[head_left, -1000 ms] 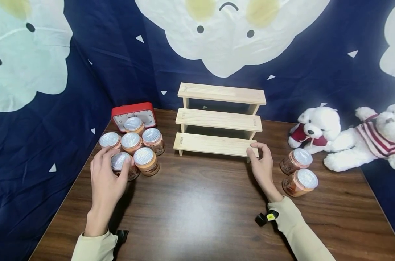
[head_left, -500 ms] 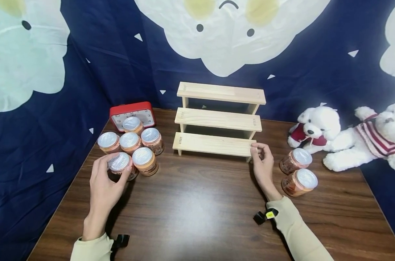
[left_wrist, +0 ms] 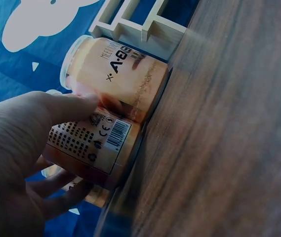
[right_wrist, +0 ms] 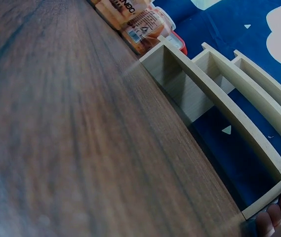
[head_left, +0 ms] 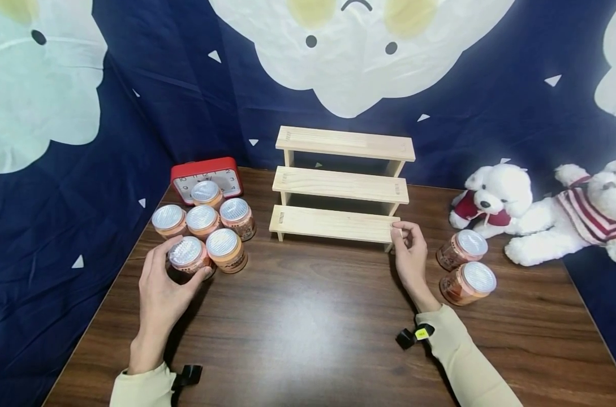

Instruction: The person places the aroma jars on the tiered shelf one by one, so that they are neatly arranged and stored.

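Note:
With thumb and fingers round its sides, my left hand [head_left: 163, 288] grips the front-left jar [head_left: 188, 254]. This jar has a clear ridged lid and an orange-brown label; its barcode side shows in the left wrist view, with the jar's base at the tabletop. A second jar [left_wrist: 125, 74], labelled in dark letters, touches it. My right hand [head_left: 412, 257] holds the right end of the lowest step of a pale wooden three-tier shelf [head_left: 335, 224]. In the right wrist view, curled fingertips [right_wrist: 273, 217] show at that end; the rest of the hand is mostly hidden.
Several more jars [head_left: 202, 220] cluster at the left before a red clock [head_left: 208, 169]. Two jars [head_left: 468, 284] stand right of my right hand, near a white plush dog [head_left: 496, 195] and a plush bear [head_left: 588, 220]. Dark blue cloth [head_left: 196, 102] backs the wooden table [head_left: 308, 328].
My left hand has settled lower round the jar, uncovering more of its lid. The right thumb has slid from the step's top to its end. Shelf and other jars stay put.

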A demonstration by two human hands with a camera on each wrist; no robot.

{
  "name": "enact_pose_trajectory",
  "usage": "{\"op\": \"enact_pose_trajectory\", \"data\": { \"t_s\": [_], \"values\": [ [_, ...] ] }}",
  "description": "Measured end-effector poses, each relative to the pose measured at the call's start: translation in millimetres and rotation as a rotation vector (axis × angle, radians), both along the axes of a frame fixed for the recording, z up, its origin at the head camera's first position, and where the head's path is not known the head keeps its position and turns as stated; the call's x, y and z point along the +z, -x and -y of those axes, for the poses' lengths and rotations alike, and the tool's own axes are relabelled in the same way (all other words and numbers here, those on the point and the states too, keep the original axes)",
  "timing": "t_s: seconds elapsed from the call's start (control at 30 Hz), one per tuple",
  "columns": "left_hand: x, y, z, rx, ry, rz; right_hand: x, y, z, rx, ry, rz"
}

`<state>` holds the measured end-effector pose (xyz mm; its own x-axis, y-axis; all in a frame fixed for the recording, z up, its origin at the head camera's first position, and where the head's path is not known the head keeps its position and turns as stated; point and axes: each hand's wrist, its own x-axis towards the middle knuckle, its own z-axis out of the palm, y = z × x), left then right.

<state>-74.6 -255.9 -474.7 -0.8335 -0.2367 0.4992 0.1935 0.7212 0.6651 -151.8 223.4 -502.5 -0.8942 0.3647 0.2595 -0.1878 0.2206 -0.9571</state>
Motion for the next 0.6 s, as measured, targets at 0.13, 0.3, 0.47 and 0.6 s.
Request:
{"op": "enact_pose_trajectory", "data": {
  "t_s": [0.13, 0.3, 0.47, 0.6],
  "values": [
    [-0.6, -0.9, 0, 0.008, 0.012, 0.01, 12.2, -6.8, 5, 0.016, 0.01, -0.016],
    [-1.2, -1.8, -1, 0.026, 0.033, 0.014, 32.6, -17.2, 12, 0.029, 0.005, -0.004],
    [-1.0, -2.3, -2, 0.038, 0.019, -0.004, 11.9, -8.6, 5, 0.005, -0.001, 0.003],
    [0.3, -4.4, -1, 0.049, 0.004, -0.028, -1.5, -2.0, 0, 0.004, -0.006, 0.01]
  ]
}}
